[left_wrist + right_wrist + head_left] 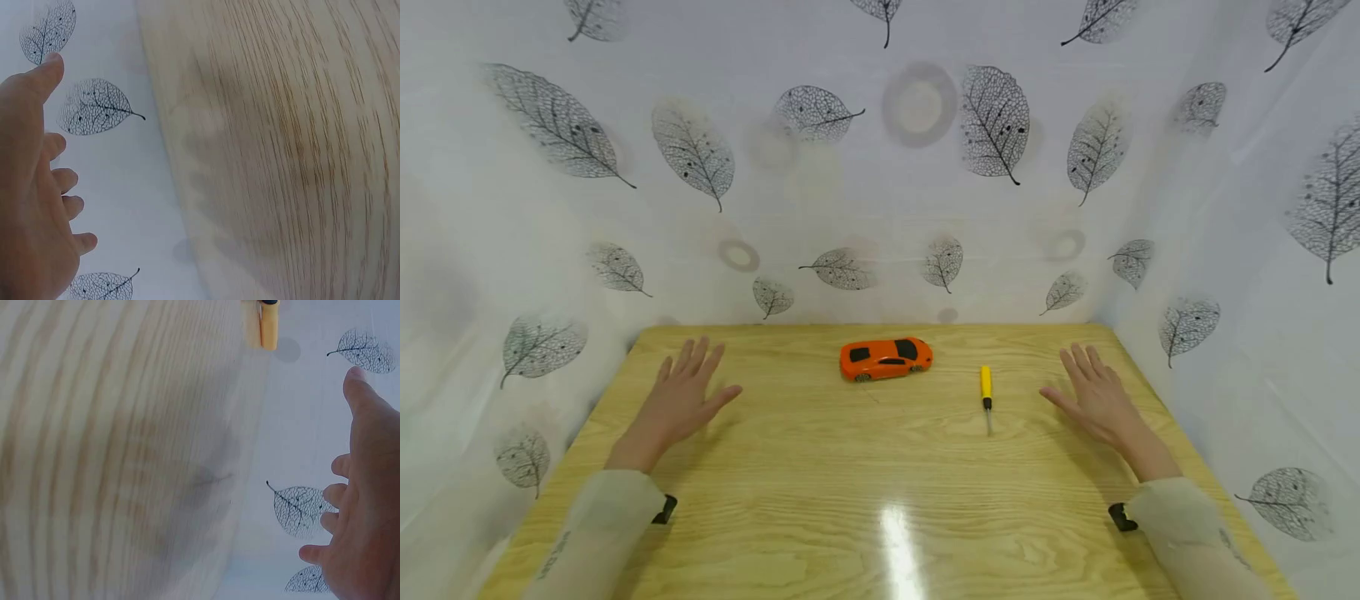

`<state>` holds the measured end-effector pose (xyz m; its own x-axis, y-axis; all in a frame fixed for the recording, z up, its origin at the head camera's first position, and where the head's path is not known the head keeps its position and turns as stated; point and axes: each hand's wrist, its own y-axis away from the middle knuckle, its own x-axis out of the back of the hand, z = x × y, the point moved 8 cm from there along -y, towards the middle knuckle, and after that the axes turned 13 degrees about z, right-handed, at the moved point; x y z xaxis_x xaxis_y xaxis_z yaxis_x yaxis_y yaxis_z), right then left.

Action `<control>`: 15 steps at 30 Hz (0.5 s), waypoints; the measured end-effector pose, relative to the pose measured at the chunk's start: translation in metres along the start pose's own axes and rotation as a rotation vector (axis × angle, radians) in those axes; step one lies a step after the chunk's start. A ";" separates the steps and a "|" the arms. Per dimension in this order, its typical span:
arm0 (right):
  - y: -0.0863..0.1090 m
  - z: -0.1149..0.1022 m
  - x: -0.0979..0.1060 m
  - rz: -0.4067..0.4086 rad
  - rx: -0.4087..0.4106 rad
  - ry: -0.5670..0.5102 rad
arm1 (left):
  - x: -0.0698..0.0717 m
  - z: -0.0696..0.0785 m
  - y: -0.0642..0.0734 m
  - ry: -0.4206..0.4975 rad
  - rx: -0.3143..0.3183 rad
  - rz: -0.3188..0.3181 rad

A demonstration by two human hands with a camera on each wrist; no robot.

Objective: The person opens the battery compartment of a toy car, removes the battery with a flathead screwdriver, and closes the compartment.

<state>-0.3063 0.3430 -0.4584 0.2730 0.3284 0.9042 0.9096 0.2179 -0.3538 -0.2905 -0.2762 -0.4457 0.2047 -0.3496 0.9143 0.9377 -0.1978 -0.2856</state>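
Observation:
An orange toy car [886,359] with black windows stands near the table's back edge, its front toward the right. To its right lies a screwdriver [986,387] with a yellow handle and a metal shaft toward me; part of its handle [269,328] shows at the top of the right wrist view. My left hand [682,402] is over the left side of the table, fingers straight and thumb spread, holding nothing. On the opposite side my right hand [1093,400] has its fingers extended and thumb out, also holding nothing; the screwdriver is the nearest thing to it.
The wooden table [805,483] has a bright reflection near its front. A white curtain [850,192] printed with dark leaves hangs behind the table and along both sides.

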 end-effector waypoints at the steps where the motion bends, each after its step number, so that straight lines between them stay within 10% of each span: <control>1: -0.001 -0.003 -0.001 -0.005 -0.003 -0.006 | -0.001 0.002 -0.001 0.001 -0.002 -0.002; 15: -0.023 -0.039 -0.021 -0.032 0.025 -0.072 | -0.020 0.033 -0.014 0.013 -0.050 -0.002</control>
<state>-0.3203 0.2950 -0.4597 0.2198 0.3862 0.8959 0.9091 0.2521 -0.3317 -0.2986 -0.2357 -0.4506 0.1984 -0.3610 0.9112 0.9229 -0.2443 -0.2977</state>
